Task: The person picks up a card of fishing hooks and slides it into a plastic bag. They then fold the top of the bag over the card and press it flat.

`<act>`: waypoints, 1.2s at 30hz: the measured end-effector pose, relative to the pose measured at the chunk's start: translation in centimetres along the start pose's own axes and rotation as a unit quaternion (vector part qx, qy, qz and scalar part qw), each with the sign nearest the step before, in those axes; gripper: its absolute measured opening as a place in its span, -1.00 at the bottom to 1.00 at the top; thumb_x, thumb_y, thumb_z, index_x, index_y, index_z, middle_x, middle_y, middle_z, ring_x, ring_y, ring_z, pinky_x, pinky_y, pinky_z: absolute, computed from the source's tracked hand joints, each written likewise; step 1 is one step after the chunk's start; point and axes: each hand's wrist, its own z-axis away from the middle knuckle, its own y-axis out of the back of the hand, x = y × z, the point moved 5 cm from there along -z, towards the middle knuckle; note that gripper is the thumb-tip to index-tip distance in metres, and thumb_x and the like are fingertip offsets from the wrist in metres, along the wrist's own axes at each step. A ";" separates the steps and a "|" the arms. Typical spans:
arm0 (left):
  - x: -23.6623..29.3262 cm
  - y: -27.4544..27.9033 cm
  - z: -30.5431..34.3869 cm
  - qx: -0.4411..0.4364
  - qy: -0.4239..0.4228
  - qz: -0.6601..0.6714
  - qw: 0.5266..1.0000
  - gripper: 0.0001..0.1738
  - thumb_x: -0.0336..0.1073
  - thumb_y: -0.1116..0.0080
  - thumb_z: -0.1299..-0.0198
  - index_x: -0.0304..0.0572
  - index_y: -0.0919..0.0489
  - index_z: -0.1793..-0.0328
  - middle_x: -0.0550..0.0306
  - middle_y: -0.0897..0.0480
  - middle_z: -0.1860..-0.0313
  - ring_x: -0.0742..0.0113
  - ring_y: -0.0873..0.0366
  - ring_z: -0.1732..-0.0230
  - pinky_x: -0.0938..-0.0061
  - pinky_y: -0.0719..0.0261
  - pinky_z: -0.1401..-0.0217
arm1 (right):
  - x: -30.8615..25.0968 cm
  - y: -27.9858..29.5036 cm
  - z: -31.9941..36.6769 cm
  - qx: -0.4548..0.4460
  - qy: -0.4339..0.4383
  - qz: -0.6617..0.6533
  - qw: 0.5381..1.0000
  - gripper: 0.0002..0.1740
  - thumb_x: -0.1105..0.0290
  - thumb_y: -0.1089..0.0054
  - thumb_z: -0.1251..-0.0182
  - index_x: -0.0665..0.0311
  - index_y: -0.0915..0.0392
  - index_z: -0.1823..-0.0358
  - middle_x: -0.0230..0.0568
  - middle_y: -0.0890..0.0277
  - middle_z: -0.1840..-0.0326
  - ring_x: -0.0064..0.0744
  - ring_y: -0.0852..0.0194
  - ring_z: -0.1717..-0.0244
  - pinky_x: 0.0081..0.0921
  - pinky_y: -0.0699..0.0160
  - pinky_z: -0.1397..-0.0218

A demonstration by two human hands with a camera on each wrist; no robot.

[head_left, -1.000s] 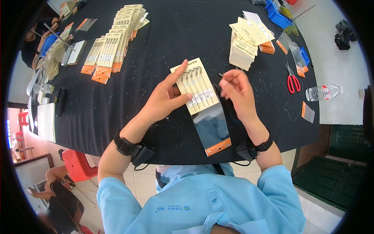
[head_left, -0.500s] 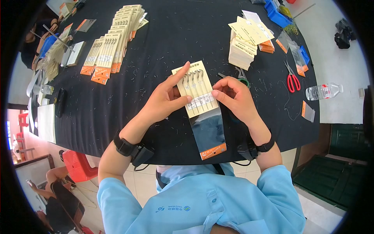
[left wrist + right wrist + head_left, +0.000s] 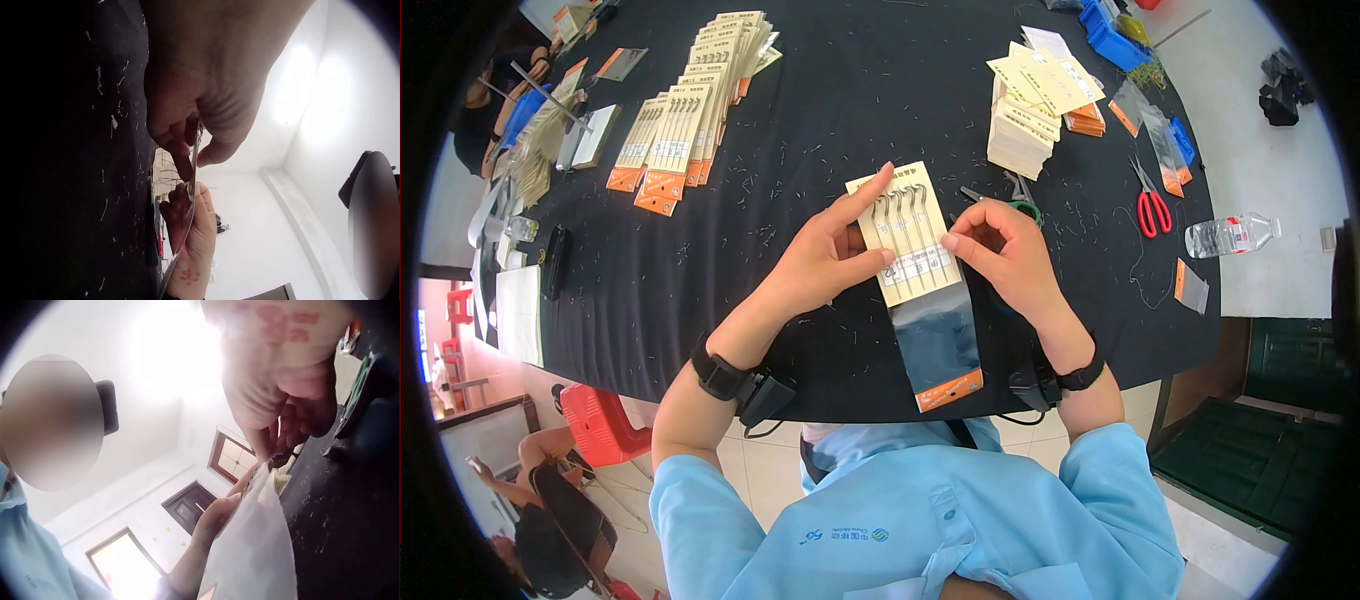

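A cream card (image 3: 909, 215) bearing several long, thin pieces with dark hooked tops is held up in front of me. A white printed strip crosses its lower part. Below the card hangs a clear plastic sleeve (image 3: 937, 335) with an orange end band. My left hand (image 3: 820, 250) grips the card's left side, thumb on the front and other fingers partly hidden behind it. At the right edge, my right hand (image 3: 1005, 250) pinches the card between thumb and finger. The right wrist view shows the translucent sleeve (image 3: 256, 550) below those fingertips. Green-handled scissors (image 3: 1027, 208) lie just beyond my right hand.
Filled card packs (image 3: 675, 140) lie overlapping at the far left. Cream cards (image 3: 1022, 140) are stacked at the far right. Red-handled scissors (image 3: 1153, 213), a plastic bottle (image 3: 1230, 237) and a blue tray (image 3: 1112, 35) are farther right. Thread scraps litter the black cloth (image 3: 830, 110).
My right hand has come down and left from over the green-handled scissors to pinch the card's right edge. The card and sleeve have shifted slightly downward; my left hand keeps its grip.
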 end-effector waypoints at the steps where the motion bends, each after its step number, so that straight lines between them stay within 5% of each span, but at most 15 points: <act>1: -0.1 0.0 0.0 0.000 0.000 0.000 1.000 -0.13 -0.60 -0.10 -0.10 -0.08 -0.02 -0.54 -0.03 -0.32 -0.33 0.32 -0.40 -0.25 0.39 -0.42 -0.28 | -0.6 0.0 0.0 0.012 0.018 0.032 0.999 -0.85 0.39 -0.30 -0.18 0.30 -0.53 0.37 -0.41 -0.42 0.46 -0.70 -0.33 0.48 -0.71 -0.31 0.41; 12: -0.3 -0.5 0.0 -0.026 0.023 0.017 0.999 0.04 -0.56 -0.30 0.03 -0.07 0.04 -0.56 0.00 -0.31 -0.33 0.33 -0.41 -0.23 0.37 -0.40 -0.30 | -1.3 -0.2 0.1 0.052 0.137 0.098 0.984 -0.88 0.44 -0.25 -0.17 0.29 -0.47 0.40 -0.32 -0.42 0.19 -0.60 -0.36 0.36 -0.67 -0.33 0.40; 18: -0.3 -0.6 0.0 -0.031 0.030 0.012 0.999 0.03 -0.56 -0.29 0.01 -0.07 0.05 -0.56 0.02 -0.32 -0.33 0.34 -0.40 -0.22 0.35 -0.39 -0.31 | -1.2 -0.4 0.1 0.060 0.152 0.105 0.981 -0.89 0.45 -0.21 -0.19 0.31 -0.46 0.37 -0.19 -0.43 0.02 -0.59 -0.41 0.31 -0.63 -0.43 0.21; 20: -0.3 -0.6 0.0 -0.032 0.031 0.015 0.999 0.03 -0.56 -0.28 0.01 -0.07 0.05 -0.56 0.02 -0.32 -0.33 0.34 -0.40 -0.22 0.35 -0.39 -0.31 | -1.2 -0.4 0.1 0.054 0.154 0.095 0.982 -0.88 0.46 -0.22 -0.18 0.31 -0.46 0.36 -0.14 -0.42 -0.05 -0.42 -0.46 0.12 -0.58 -0.48 0.21; 36: -0.8 -1.1 0.0 -0.044 0.010 0.042 0.998 0.03 -0.53 -0.28 -0.05 -0.03 0.12 -0.57 0.04 -0.33 -0.28 0.35 -0.41 -0.19 0.39 -0.43 -0.25 | -1.5 -0.4 0.1 0.051 0.189 0.090 0.977 -0.91 0.51 -0.17 -0.19 0.32 -0.43 0.38 -0.10 -0.46 -0.08 -0.49 -0.49 0.22 -0.57 -0.51 0.17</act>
